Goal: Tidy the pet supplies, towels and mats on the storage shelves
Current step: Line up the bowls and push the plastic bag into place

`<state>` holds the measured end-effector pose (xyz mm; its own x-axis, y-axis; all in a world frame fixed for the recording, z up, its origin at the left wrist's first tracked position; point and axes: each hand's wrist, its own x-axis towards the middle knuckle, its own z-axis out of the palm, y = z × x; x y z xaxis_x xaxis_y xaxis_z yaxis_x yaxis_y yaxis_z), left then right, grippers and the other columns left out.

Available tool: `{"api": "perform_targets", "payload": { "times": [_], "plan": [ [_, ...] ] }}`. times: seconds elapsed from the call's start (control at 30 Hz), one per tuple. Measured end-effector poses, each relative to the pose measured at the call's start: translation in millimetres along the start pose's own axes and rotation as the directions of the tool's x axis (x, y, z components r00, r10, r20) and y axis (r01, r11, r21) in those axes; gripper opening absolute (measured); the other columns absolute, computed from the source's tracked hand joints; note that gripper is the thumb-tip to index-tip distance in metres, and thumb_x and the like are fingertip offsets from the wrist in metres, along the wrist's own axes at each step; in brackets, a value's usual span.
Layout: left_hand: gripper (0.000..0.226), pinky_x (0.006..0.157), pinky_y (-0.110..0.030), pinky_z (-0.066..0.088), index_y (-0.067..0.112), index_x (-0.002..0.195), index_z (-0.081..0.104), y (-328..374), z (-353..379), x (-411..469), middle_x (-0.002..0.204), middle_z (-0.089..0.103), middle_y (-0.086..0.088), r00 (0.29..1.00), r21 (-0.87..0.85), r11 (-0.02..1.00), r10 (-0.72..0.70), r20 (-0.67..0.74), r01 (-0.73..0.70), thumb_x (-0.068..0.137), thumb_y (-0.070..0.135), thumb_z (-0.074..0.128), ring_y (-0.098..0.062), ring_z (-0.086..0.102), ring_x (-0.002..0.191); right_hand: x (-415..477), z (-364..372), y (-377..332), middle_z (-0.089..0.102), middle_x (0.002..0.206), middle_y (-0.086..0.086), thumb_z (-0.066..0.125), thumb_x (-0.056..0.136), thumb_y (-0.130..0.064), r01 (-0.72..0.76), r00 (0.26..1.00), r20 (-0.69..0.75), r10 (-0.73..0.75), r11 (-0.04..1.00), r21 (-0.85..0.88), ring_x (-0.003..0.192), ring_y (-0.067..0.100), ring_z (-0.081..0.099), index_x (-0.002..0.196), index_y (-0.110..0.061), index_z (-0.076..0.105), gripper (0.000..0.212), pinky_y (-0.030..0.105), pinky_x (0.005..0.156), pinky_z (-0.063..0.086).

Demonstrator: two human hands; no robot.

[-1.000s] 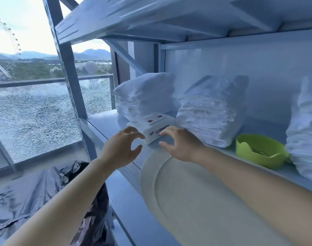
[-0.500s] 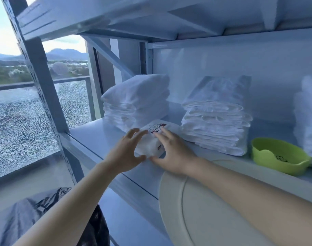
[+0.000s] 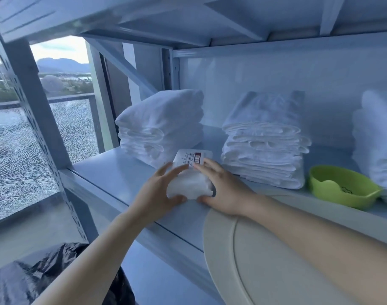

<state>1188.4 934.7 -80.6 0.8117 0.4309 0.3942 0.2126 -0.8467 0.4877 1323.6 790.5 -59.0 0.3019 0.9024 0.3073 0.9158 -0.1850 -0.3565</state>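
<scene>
Shelf [image 3: 113, 172] | L hand [image 3: 157, 190] + R hand [image 3: 221, 190] both grip white pack [image 3: 190, 183] (arms stretched fwd)

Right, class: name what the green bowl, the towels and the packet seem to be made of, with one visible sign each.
The bowl: likely moulded plastic, smooth and slightly glossy, uniform lime colour. The towels: soft white cloth, probably cotton terry; fuzzy surface, rounded folds. The packet: thin soft plastic film, it seems, crinkled, with a printed label; contents unclear.
</scene>
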Motion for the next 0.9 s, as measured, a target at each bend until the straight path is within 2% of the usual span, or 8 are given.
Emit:
{"api": "perform_targets", "payload": {
  "times": [0.13,0.27,0.4,0.5,0.6,0.67,0.8,0.9],
  "plan": [
    [0.071,0.091,-0.029,0.043,0.046,0.136,0.036,5.1,-3.0,2.0,0.152,0.027,0.002,1.000,0.011,1.000,0.002,0.007,-0.002,0.079,0.023,0.072,-0.026,0.051,0.119,-0.1,-5.0,-0.5,0.026,0.149,-0.005,0.068,0.082,-0.019,-0.008,0.999,-0.032,0.011,0.996,0.090,0.126,0.015,0.040,0.142,-0.026,0.034,0.069,0.013,0.093,0.030],
    [0.060,0.078,-0.025,0.046,0.049,0.130,0.041,11.8,-4.1,1.0,0.148,0.031,0.009,0.999,-0.047,0.999,0.005,-0.040,-0.007,0.082,0.024,0.068,-0.023,0.062,0.086,-2.1,-10.6,-1.1,0.032,0.146,-0.007,0.066,0.083,-0.012,0.006,0.995,-0.097,0.011,0.986,0.165,0.129,0.011,0.038,0.138,-0.027,0.043,0.061,0.023,0.101,0.036],
    [0.052,0.073,-0.018,0.042,0.047,0.122,0.050,23.1,-4.1,-0.6,0.137,0.037,0.018,0.994,-0.103,0.992,0.058,-0.087,-0.067,0.083,0.018,0.067,-0.020,0.059,0.095,-10.8,-13.7,-0.8,0.038,0.144,-0.004,0.063,0.083,-0.005,0.044,0.984,-0.179,-0.012,0.983,0.175,0.129,0.011,0.040,0.129,-0.024,0.054,0.051,0.024,0.103,0.037],
    [0.056,0.068,-0.008,0.040,0.053,0.117,0.045,36.7,-4.2,-8.4,0.125,0.029,0.031,0.990,-0.123,0.986,0.099,-0.102,-0.112,0.083,0.014,0.067,-0.016,0.056,0.086,-24.3,-18.9,0.3,0.042,0.141,-0.003,0.064,0.081,-0.002,0.065,0.977,-0.209,-0.028,0.983,0.170,0.127,0.011,0.043,0.126,-0.022,0.058,0.049,0.022,0.098,0.039],
    [0.057,0.074,-0.022,0.050,0.049,0.122,0.048,54.3,-3.6,-18.4,0.131,0.031,0.028,0.979,-0.094,0.981,0.159,-0.126,-0.171,0.082,0.014,0.068,-0.020,0.058,0.089,-44.0,-29.8,1.7,0.041,0.142,-0.004,0.065,0.081,-0.003,0.075,0.972,-0.235,-0.033,0.982,0.175,0.128,0.009,0.041,0.125,-0.023,0.059,0.049,0.023,0.099,0.041],
    [0.053,0.079,-0.029,0.053,0.045,0.123,0.052,70.9,-4.2,-25.3,0.132,0.031,0.027,0.972,-0.065,0.978,0.185,-0.145,-0.196,0.082,0.015,0.069,-0.021,0.061,0.095,-59.7,-39.6,3.2,0.040,0.143,-0.004,0.066,0.083,-0.006,0.073,0.968,-0.251,-0.031,0.984,0.161,0.128,0.008,0.040,0.126,-0.026,0.058,0.048,0.010,0.097,0.035],
    [0.052,0.077,-0.031,0.053,0.050,0.117,0.056,110.1,-2.6,-40.8,0.141,0.041,0.013,0.962,-0.014,0.973,0.224,-0.154,-0.229,0.080,0.017,0.070,-0.023,0.066,0.084,-99.3,-58.3,4.9,0.042,0.142,-0.004,0.067,0.084,-0.012,0.070,0.954,-0.299,-0.025,0.988,0.141,0.124,0.005,0.042,0.125,-0.028,0.058,0.045,0.003,0.088,0.033],
    [0.061,0.075,-0.032,0.053,0.054,0.120,0.043,144.0,5.6,-53.6,0.143,0.042,0.008,0.955,-0.034,0.962,0.264,-0.134,-0.271,0.080,0.017,0.071,-0.023,0.068,0.078,-139.0,-74.7,7.4,0.042,0.142,-0.004,0.066,0.084,-0.011,0.041,0.944,-0.330,0.011,0.988,0.149,0.121,0.003,0.044,0.125,-0.027,0.059,0.044,-0.003,0.081,0.033]
  ]
}}
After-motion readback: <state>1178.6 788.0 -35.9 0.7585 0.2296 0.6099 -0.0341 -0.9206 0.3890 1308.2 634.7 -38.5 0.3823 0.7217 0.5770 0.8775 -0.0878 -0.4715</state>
